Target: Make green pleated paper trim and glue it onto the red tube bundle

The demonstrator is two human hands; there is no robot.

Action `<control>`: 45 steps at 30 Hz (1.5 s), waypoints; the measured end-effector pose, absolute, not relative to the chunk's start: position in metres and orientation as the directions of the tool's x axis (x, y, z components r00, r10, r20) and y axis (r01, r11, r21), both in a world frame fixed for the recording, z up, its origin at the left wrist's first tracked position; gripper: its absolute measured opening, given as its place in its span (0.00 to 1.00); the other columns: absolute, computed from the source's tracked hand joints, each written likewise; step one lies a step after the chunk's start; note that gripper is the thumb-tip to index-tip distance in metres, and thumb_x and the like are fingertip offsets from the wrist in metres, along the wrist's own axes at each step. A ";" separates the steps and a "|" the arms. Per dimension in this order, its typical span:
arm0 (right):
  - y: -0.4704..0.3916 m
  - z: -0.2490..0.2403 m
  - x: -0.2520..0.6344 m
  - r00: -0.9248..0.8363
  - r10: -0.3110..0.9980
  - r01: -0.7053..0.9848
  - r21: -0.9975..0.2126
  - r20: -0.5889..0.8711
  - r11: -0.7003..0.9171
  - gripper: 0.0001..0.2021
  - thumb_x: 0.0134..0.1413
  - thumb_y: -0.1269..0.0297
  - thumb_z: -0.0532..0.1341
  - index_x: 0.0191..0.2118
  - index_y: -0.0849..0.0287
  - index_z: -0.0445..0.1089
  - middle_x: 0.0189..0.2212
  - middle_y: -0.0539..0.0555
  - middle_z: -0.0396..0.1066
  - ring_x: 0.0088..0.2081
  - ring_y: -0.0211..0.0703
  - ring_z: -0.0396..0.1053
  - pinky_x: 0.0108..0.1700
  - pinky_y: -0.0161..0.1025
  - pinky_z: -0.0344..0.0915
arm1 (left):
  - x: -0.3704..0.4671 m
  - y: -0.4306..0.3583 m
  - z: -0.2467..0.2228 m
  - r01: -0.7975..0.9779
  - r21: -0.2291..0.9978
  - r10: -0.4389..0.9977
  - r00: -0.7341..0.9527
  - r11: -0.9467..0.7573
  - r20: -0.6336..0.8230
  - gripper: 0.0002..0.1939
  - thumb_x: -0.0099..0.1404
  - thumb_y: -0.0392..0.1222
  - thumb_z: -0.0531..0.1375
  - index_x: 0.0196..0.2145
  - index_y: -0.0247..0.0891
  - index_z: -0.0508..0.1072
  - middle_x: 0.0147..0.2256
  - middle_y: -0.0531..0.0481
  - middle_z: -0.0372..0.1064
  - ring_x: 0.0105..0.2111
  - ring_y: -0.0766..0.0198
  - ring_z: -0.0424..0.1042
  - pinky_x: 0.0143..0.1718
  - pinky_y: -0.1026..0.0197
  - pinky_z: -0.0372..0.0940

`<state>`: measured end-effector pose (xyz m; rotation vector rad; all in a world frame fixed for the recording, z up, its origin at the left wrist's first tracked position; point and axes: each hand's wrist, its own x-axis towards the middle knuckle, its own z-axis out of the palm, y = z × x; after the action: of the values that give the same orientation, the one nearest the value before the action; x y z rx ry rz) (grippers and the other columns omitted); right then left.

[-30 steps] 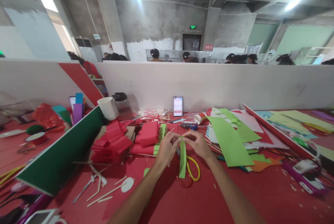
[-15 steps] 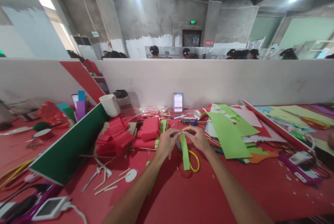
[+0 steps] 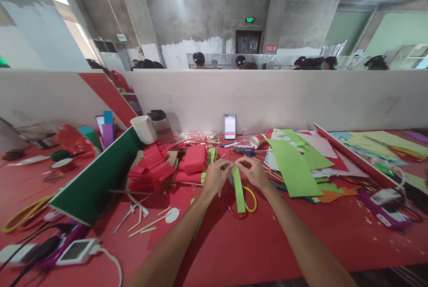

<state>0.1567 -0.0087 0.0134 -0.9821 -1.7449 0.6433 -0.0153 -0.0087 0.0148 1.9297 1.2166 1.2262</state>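
Observation:
A narrow strip of light green paper [image 3: 238,191] hangs from the fingertips of both hands at the middle of the red table. My left hand [image 3: 217,175] pinches its top end from the left. From the right, my right hand [image 3: 253,171] pinches the same end, the two sets of fingertips almost touching. What the fingertips do to the paper there is too small to make out. Just behind and below the strip lie scissors with yellow and red handles [image 3: 251,200], partly covered by the paper. Left of my left hand are folded red paper stacks [image 3: 195,159].
Green paper sheets [image 3: 294,166] lie at the right. A green divider board [image 3: 100,180] stands at the left, near red crepe strips [image 3: 152,171], thin wooden sticks [image 3: 149,226] and a white cup [image 3: 143,129]. A phone [image 3: 230,126] leans on the white partition [image 3: 267,95].
The view has shifted slightly, so the table's things sit a little higher and further right. Both hands keep their pinch on the green strip, which hangs as before.

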 end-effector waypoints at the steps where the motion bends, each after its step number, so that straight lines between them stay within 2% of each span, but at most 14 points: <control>1: -0.009 0.014 0.156 -0.180 0.844 0.325 -0.779 0.506 0.536 0.09 0.57 0.59 0.59 0.34 0.58 0.73 0.31 0.53 0.76 0.34 0.44 0.72 0.39 0.39 0.67 | -0.015 -0.009 0.015 0.415 0.789 0.891 0.187 -0.453 0.414 0.11 0.63 0.45 0.57 0.34 0.39 0.78 0.31 0.49 0.75 0.28 0.63 0.71 0.31 0.63 0.64; 7: -0.008 0.011 0.153 -0.181 0.845 0.299 -0.791 0.503 0.534 0.09 0.57 0.59 0.58 0.35 0.58 0.72 0.32 0.53 0.74 0.34 0.43 0.71 0.39 0.38 0.67 | -0.015 -0.008 0.015 0.453 0.738 0.865 0.228 -0.500 0.447 0.11 0.63 0.45 0.56 0.34 0.37 0.75 0.30 0.49 0.72 0.30 0.62 0.70 0.32 0.64 0.63; 11: -0.007 0.008 0.152 -0.194 0.859 0.220 -0.833 0.473 0.508 0.08 0.54 0.60 0.61 0.36 0.58 0.72 0.33 0.53 0.75 0.35 0.43 0.72 0.41 0.39 0.68 | -0.018 -0.006 0.014 0.436 0.746 0.864 0.212 -0.503 0.458 0.10 0.63 0.44 0.57 0.33 0.37 0.75 0.29 0.50 0.72 0.29 0.63 0.69 0.32 0.64 0.63; 17: -0.006 0.007 0.153 -0.190 0.862 0.215 -0.837 0.470 0.503 0.06 0.52 0.64 0.62 0.34 0.59 0.73 0.31 0.53 0.75 0.34 0.43 0.72 0.39 0.38 0.68 | -0.020 -0.005 0.013 0.353 0.808 0.881 0.236 -0.472 0.411 0.12 0.64 0.46 0.56 0.36 0.37 0.76 0.32 0.49 0.73 0.32 0.62 0.71 0.34 0.63 0.64; 21: -0.004 0.004 0.154 -0.156 0.856 0.223 -0.827 0.492 0.516 0.04 0.50 0.66 0.62 0.33 0.59 0.73 0.32 0.53 0.75 0.34 0.43 0.72 0.40 0.39 0.68 | -0.019 -0.006 0.013 0.276 0.879 0.911 0.257 -0.389 0.322 0.15 0.65 0.48 0.55 0.40 0.37 0.76 0.33 0.49 0.75 0.30 0.62 0.72 0.31 0.64 0.64; 24: -0.003 0.002 0.155 -0.148 0.860 0.224 -0.830 0.489 0.511 0.04 0.50 0.67 0.62 0.33 0.58 0.74 0.32 0.54 0.75 0.36 0.44 0.72 0.41 0.39 0.68 | -0.018 -0.007 0.016 0.241 0.911 0.931 0.238 -0.334 0.278 0.14 0.63 0.48 0.57 0.39 0.36 0.76 0.33 0.48 0.76 0.30 0.62 0.73 0.32 0.64 0.65; 32: -0.005 0.010 0.158 -0.189 0.908 0.137 -0.906 0.373 0.400 0.09 0.53 0.65 0.61 0.40 0.58 0.74 0.38 0.54 0.76 0.39 0.44 0.73 0.43 0.40 0.69 | -0.014 -0.009 0.018 0.236 0.920 0.947 0.150 -0.314 0.285 0.09 0.60 0.44 0.59 0.34 0.36 0.75 0.32 0.48 0.76 0.32 0.61 0.74 0.35 0.62 0.66; 38: -0.005 0.011 0.159 -0.133 0.933 0.190 -0.916 0.334 0.354 0.08 0.52 0.61 0.63 0.36 0.58 0.75 0.34 0.54 0.77 0.36 0.45 0.73 0.41 0.40 0.69 | -0.012 -0.011 0.014 0.211 0.929 0.949 0.155 -0.303 0.274 0.08 0.61 0.42 0.58 0.34 0.36 0.75 0.32 0.49 0.76 0.32 0.62 0.74 0.35 0.64 0.66; 45: -0.006 0.018 0.160 -0.099 0.938 0.211 -0.914 0.333 0.347 0.06 0.54 0.62 0.63 0.34 0.57 0.76 0.33 0.53 0.77 0.37 0.44 0.74 0.41 0.38 0.69 | -0.010 -0.012 0.019 0.188 0.947 0.961 0.146 -0.259 0.234 0.10 0.63 0.42 0.58 0.36 0.36 0.77 0.34 0.49 0.77 0.35 0.61 0.74 0.39 0.63 0.65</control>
<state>0.1599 -0.0064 0.0181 -1.0698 -1.5637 0.8705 -0.0101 -0.0119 0.0190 1.6055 1.1356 1.1915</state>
